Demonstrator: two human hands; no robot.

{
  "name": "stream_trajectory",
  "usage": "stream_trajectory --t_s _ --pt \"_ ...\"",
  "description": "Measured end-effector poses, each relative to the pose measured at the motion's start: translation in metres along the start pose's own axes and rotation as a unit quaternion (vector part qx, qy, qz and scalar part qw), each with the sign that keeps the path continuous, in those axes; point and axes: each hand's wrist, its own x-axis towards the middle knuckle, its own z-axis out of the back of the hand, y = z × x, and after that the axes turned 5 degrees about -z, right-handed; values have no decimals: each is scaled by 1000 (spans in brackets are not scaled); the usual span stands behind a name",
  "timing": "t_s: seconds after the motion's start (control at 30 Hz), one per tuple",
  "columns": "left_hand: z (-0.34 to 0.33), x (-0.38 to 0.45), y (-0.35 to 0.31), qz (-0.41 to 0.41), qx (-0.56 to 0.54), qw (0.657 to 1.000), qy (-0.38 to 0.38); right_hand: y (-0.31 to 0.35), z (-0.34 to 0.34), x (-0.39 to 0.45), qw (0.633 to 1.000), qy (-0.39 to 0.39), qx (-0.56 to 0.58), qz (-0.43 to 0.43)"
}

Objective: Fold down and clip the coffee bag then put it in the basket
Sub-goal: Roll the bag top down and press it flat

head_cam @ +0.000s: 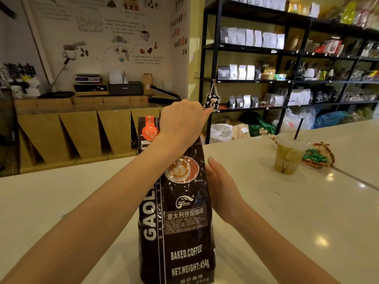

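Observation:
A tall black coffee bag [180,226] with white lettering and an orange latte picture stands upright on the white table [71,201], close in front of me. My left hand [182,124] is over the top of the bag and grips its upper part, covering most of the top edge. My right hand [220,185] lies flat against the bag's right side, fingers straight and together. No clip or basket is in view.
An iced drink in a clear plastic cup with a black straw [289,156] stands on the table to the right, with a red and green coaster-like item [317,155] behind it. Black shelves of coffee bags [287,58] fill the right background; wooden counters [82,130] stand at the left.

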Motion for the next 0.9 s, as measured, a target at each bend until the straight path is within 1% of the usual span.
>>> stream_trajectory --t_s 0.07,0.17,0.4,0.5,0.57,0.63,0.7,0.73,0.77,0.8,0.83,0.87,0.9 --pt "1 1 -3 -8 3 1000 -7 9 -5 1 999 34 -28 30" --pt "0 2 -3 1 -5 1000 -2 11 -12 0 998 23 -38 55" --pt "-7 3 4 41 -76 996 3 3 -14 -1 999 5 -17 50" --pt "-11 -1 7 23 -90 996 9 1 -12 2 999 -2 -26 34" --pt "-5 -4 11 18 -138 990 19 3 -12 5 999 -7 -23 22" --pt "7 -12 20 46 -194 980 14 5 -11 7 1000 -9 -10 2" --pt "16 -32 33 110 -225 968 -9 7 -9 9 1000 -11 3 -15" --pt "18 -47 39 163 -246 955 -14 8 -8 10 1000 -15 10 -23" --pt "17 -65 44 233 -281 931 7 9 -7 12 999 -17 14 -31" --pt "15 -82 46 308 -334 889 48 10 -7 13 999 -19 16 -39" --pt "12 -97 47 370 -401 833 91 11 -7 15 999 -22 16 -44" --pt "8 -108 47 411 -481 765 120 11 -8 17 998 -28 15 -46" --pt "4 -116 48 437 -556 695 129 11 -8 19 998 -37 13 -45"
